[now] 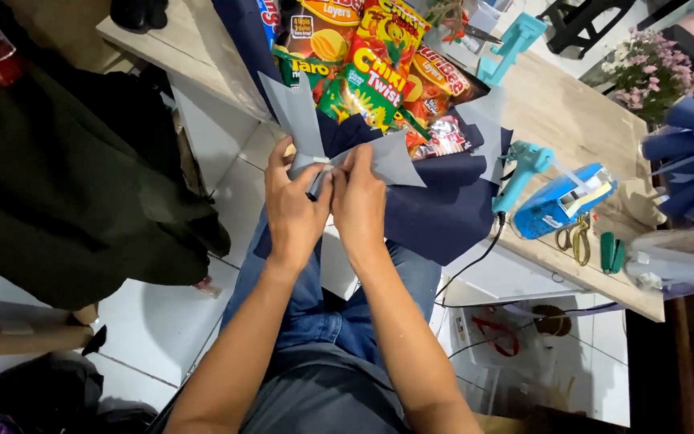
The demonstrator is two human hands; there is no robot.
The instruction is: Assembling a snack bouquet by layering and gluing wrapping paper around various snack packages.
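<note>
At frame centre, your left hand (295, 205) and right hand (359, 201) are pinched together on a folded grey paper sheet (307, 133), against the navy-wrapped snack bouquet (379, 72) lying on the wooden counter (572, 120).

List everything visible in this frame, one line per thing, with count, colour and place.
grey paper piece: one, grey, pinched at its middle by both hands
snack packets: several, red, orange and green, bundled above the hands
navy wrapping sheet: one, dark blue, around the packets
glue gun: one, teal, on the wooden table
tape dispenser: one, blue, right of the glue gun
scissors: one pair, gold, table's near edge
flowers: one bunch, pink, far right
dark cloth: one, dark green, left
left hand: on the paper
right hand: on the paper
</note>
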